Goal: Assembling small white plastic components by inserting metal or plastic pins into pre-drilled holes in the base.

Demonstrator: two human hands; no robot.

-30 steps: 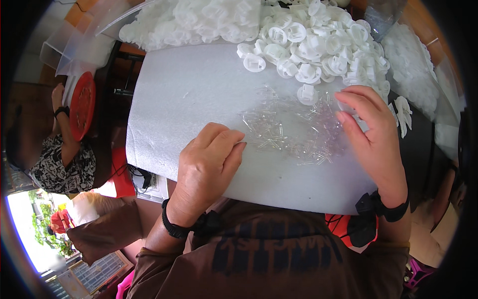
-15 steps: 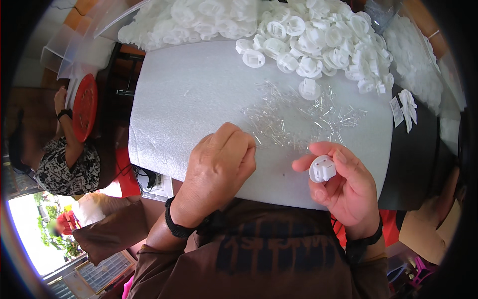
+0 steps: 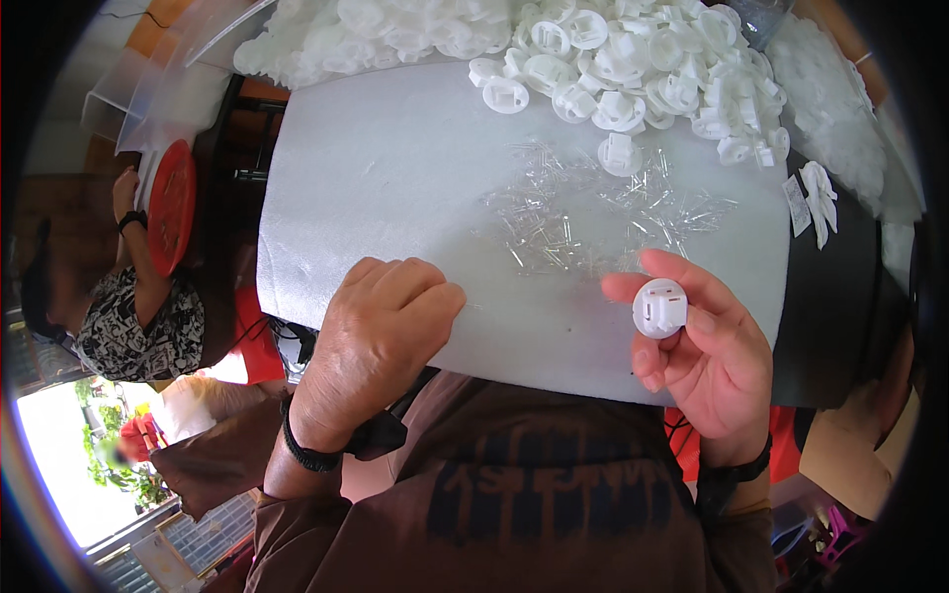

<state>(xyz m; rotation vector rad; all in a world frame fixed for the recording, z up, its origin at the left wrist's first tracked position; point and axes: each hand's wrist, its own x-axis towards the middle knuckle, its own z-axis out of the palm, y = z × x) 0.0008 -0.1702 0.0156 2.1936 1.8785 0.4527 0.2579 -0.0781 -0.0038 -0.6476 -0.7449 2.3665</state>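
Note:
My right hand (image 3: 714, 346) holds a small white round plastic part (image 3: 659, 308) between thumb and fingers, its slotted block side showing. My left hand (image 3: 388, 314) is closed above the near left part of the sheet, back of the hand up. Its fingertips are mostly hidden; a faint thin line shows beside them, too small to name. Between and beyond the hands lies a scatter of thin shiny pins (image 3: 550, 237). One loose white part (image 3: 620, 154) sits at the far edge of the pins, by a big heap of like parts (image 3: 633, 69).
A pale foam sheet (image 3: 346, 198) covers the table. More white parts (image 3: 395, 30) lie in a clear container at the far left, and a clear bag (image 3: 830, 119) at the far right. White scraps (image 3: 819, 203) lie on the right. Another person (image 3: 138, 306) works at left beside a red tray (image 3: 171, 208).
My left hand has moved left and away from the pins. My right hand has shifted a little right with the white part, which has turned slightly.

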